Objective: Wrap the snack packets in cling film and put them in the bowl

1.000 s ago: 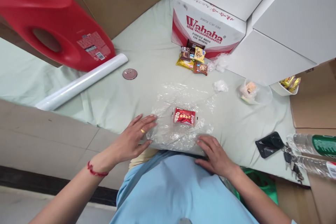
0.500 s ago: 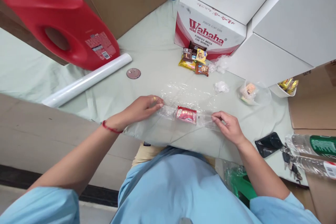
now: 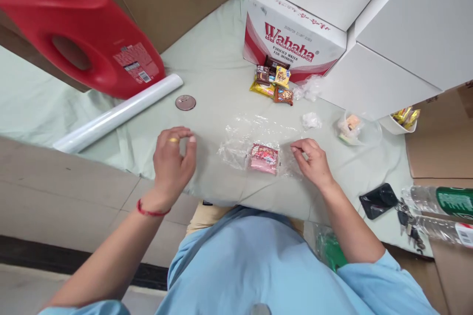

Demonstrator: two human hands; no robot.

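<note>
A small red and pink snack packet [image 3: 264, 163] lies near the front of the cloth-covered table, partly covered by clear plastic film [image 3: 233, 152]. The film is crumpled and spreads beyond the packet on its left and far sides. To the left of the film, my left hand [image 3: 173, 160] is held apart from it, fingers bent and nothing in them; thumb and forefinger have a small gap. On the other side, my right hand [image 3: 313, 161] has its thumb and forefinger close together at the film's right edge. The thin film is hard to make out at those fingertips.
Behind the film are several wrapped snacks [image 3: 271, 81], before a Wahaha carton [image 3: 291, 42]. A white roll [image 3: 118, 114], red jug [image 3: 99, 34] and round disc [image 3: 185, 103] are left. A clear bowl [image 3: 371, 130], black phone [image 3: 379, 201], keys [image 3: 409, 226] and bottles [image 3: 443, 202] are right.
My left hand has let go of the film and moved left, away from it. My right hand has shifted slightly up and left. The film's ends are looser and more crumpled.
</note>
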